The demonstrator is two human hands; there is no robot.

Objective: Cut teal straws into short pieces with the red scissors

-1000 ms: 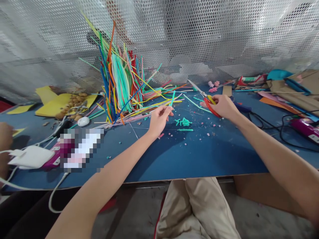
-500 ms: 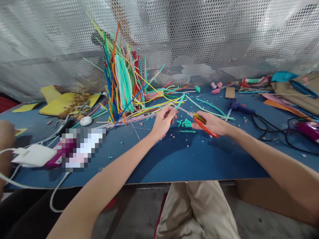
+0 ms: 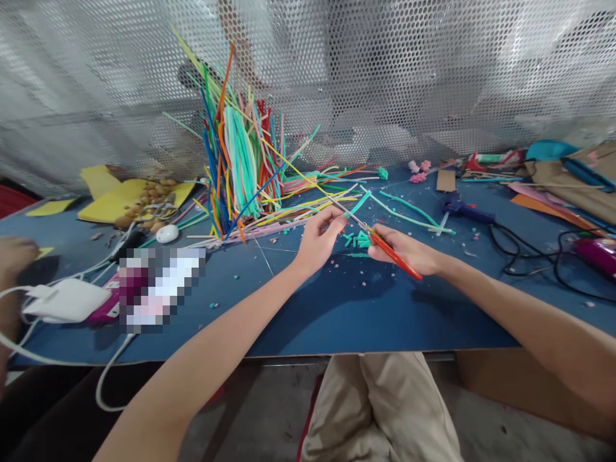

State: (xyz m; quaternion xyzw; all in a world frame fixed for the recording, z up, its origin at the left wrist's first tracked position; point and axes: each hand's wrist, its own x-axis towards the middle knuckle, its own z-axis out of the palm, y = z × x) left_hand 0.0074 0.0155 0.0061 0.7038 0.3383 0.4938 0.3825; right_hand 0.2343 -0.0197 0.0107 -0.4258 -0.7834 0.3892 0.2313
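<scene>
Between the fingertips of my left hand [image 3: 321, 237] is a short teal pipe cleaner [image 3: 360, 203], slanting up and to the right. My right hand [image 3: 402, 249] grips orange-handled scissors [image 3: 392, 250], whose blades reach up and left across the pipe cleaner near my left fingertips. On the blue table below and between my hands lies a small heap of cut teal pieces [image 3: 359, 240]. Longer teal pipe cleaners [image 3: 409, 217] lie beyond my right hand.
A tall bundle of coloured pipe cleaners [image 3: 240, 163] stands at the back left. A blue glue gun [image 3: 464, 210] with a black cable lies to the right. White chargers and cables [image 3: 72, 300] are at the left, beside another person's hand [image 3: 17, 260]. A perforated metal screen [image 3: 385, 77] rises behind.
The scissors have turned in my right hand, and their blades now cross the pipe cleaner. The blades look closer together than before. My left hand has shifted slightly.
</scene>
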